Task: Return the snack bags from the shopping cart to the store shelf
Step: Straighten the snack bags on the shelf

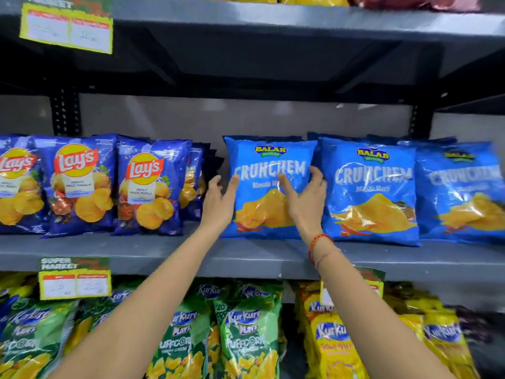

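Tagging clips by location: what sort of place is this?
Most likely a supermarket snack aisle: shelves with rows of Lay's bags and Crunchem bags, plus a "Super Market" price tag.

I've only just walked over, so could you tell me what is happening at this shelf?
A person is putting snack bags back on a store shelf. Both hands are open around an upright light blue Crunchem bag on the middle shelf: the left hand at its left edge, the right hand spread across its front. Two more Crunchem bags stand to its right and dark blue Lay's bags to its left. No cart is visible.
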{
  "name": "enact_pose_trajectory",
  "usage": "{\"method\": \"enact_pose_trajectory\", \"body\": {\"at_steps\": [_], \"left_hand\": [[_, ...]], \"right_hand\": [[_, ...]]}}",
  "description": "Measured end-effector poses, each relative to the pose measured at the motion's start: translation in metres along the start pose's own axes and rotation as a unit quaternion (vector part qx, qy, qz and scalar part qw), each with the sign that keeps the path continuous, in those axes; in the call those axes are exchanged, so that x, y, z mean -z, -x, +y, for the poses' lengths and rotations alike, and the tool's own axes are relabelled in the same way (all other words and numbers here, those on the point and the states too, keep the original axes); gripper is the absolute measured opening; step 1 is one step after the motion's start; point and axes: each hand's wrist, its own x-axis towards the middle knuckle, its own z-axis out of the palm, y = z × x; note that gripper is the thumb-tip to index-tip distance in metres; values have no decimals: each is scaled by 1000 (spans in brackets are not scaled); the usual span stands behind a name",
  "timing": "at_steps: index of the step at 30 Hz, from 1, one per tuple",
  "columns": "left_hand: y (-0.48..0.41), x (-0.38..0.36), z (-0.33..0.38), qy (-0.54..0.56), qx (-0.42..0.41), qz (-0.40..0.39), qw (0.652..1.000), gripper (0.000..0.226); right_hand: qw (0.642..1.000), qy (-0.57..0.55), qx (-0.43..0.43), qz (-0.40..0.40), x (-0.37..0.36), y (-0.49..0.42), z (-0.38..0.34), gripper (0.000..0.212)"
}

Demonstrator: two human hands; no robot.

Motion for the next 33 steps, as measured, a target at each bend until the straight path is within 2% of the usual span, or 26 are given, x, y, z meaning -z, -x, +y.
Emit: {"method": "enact_pose_trajectory", "body": {"at_steps": [3,5,7,10,16,25,27,30,33], "left_hand": [[-19,-16,-1,60,76,-30,995,87],[-25,-24,-3,88,82,-52,991,97],[-28,-28,-6,129,67,-41,989,97],[-29,-29,-11,179,28,-29,983,84],[-30,-32,-16,174,-44,-8,984,62],[-21,-30,-16,154,-10,9,988,97],[-15,-30,-10,111,-49,74,990,97],[-2,-35,6,75,-164,180,967,71],[16,-57,27,45,-279,181,942,55]], "right_hand": [[986,-83,-118,-79,-1,-10,10,95],[979,-103,-145,-96,-3,-15,15,95],[980,-110,-138,-95,-5,-19,16,83],[985,-121,-89,-82,-8,-20,17,59],[983,-160,-57,-71,-12,-21,19,68],[984,-148,-67,-69,-3,-11,18,75],[990,-125,-34,-48,6,-9,15,76],[993,-112,17,-16,28,-4,11,68],[993,-108,49,28,59,-6,11,53]]}}
